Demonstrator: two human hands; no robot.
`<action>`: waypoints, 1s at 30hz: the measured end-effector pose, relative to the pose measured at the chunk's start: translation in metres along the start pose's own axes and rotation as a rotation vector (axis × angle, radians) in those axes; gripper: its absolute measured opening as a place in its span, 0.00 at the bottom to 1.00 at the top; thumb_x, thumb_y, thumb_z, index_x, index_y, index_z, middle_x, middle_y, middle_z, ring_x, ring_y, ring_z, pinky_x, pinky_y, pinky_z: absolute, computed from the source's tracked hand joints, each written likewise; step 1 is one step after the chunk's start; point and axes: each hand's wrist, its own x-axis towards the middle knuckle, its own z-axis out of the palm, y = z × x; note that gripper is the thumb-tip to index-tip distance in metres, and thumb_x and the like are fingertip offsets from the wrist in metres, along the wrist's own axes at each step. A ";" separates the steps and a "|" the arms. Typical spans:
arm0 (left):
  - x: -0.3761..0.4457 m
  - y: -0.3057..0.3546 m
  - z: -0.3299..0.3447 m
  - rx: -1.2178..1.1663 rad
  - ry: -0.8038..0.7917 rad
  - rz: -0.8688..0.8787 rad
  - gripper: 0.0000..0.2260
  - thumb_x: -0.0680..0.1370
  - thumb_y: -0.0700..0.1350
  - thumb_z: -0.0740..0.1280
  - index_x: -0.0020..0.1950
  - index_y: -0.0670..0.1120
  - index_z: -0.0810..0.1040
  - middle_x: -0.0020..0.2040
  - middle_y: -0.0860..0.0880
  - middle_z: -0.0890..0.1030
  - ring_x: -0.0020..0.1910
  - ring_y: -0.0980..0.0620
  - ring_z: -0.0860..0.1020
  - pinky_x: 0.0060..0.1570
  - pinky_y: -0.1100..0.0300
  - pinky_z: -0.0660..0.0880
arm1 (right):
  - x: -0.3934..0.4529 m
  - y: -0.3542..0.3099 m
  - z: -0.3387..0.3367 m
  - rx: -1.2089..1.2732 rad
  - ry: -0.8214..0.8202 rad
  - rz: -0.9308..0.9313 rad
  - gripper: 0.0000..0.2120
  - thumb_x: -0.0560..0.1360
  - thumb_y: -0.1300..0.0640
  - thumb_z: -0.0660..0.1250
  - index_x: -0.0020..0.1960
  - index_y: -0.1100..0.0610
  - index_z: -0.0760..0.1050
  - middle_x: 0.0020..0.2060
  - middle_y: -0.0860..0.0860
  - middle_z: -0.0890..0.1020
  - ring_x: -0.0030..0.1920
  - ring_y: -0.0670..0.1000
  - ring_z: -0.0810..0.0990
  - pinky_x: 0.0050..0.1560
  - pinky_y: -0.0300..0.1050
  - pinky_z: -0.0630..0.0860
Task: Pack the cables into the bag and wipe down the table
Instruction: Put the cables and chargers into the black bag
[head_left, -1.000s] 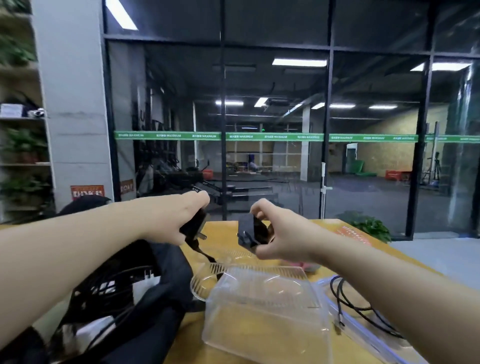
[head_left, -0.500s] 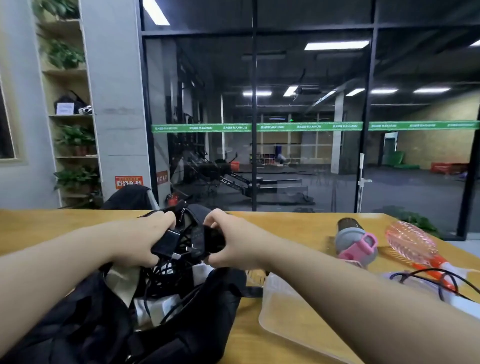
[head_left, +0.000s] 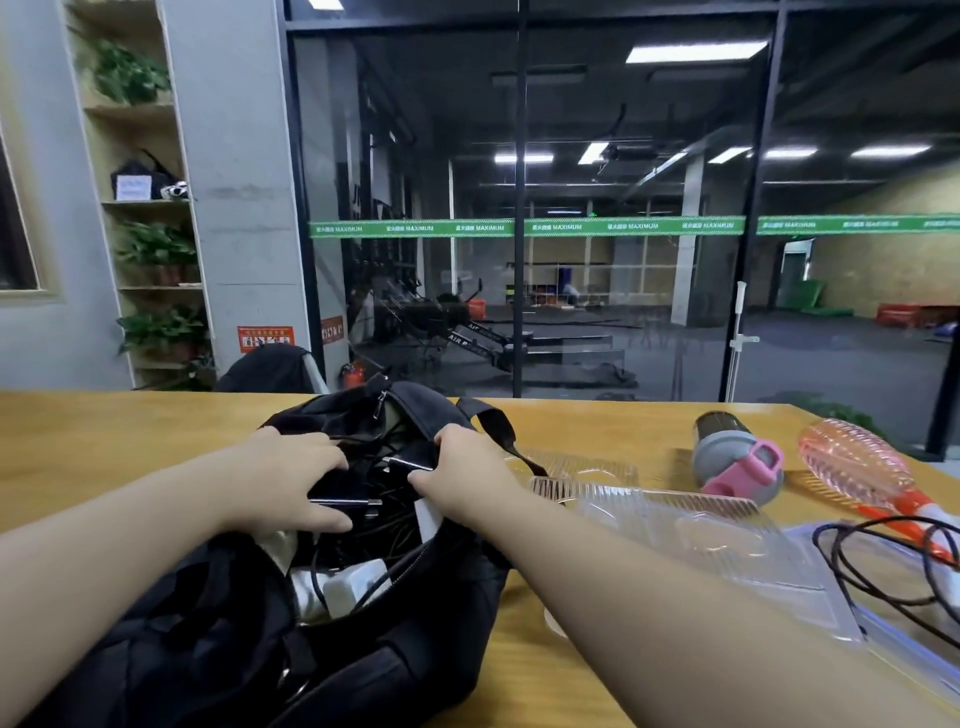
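Both hands sit in the open bag (head_left: 218, 623), left hand (head_left: 291, 478) pressing cables (head_left: 363, 525) flat-fingered, right hand (head_left: 462, 473) pinching a black adapter (head_left: 410, 462); tuck it deep, clear of the zip.

One black bag (head_left: 249, 639) near the table's (head_left: 104, 441) front edge; two hands inside it, left hand (head_left: 291, 483) and right hand (head_left: 467, 467); one pink hairbrush (head_left: 857, 467); one grey-pink bottle (head_left: 732, 457); two white chargers (head_left: 353, 587); one loose black cable (head_left: 852, 577) at the right edge.
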 end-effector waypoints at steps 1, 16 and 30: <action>0.001 0.002 0.000 -0.008 -0.001 -0.006 0.30 0.70 0.71 0.56 0.66 0.56 0.66 0.58 0.60 0.69 0.56 0.56 0.71 0.56 0.62 0.64 | 0.001 0.000 0.002 -0.009 0.003 0.008 0.07 0.73 0.58 0.65 0.41 0.59 0.69 0.34 0.55 0.74 0.34 0.54 0.70 0.32 0.45 0.66; 0.000 0.018 -0.011 0.089 0.093 0.102 0.20 0.75 0.68 0.47 0.49 0.57 0.70 0.39 0.58 0.72 0.37 0.59 0.70 0.37 0.61 0.66 | -0.010 0.021 -0.018 0.063 -0.010 -0.084 0.16 0.76 0.63 0.59 0.63 0.56 0.72 0.60 0.52 0.76 0.57 0.52 0.75 0.48 0.41 0.71; 0.013 0.082 -0.051 0.104 0.449 0.192 0.14 0.79 0.58 0.51 0.42 0.53 0.70 0.37 0.55 0.75 0.36 0.55 0.72 0.35 0.60 0.67 | -0.044 0.061 -0.070 0.082 0.265 -0.214 0.13 0.77 0.60 0.60 0.60 0.53 0.73 0.56 0.46 0.76 0.55 0.43 0.73 0.52 0.32 0.65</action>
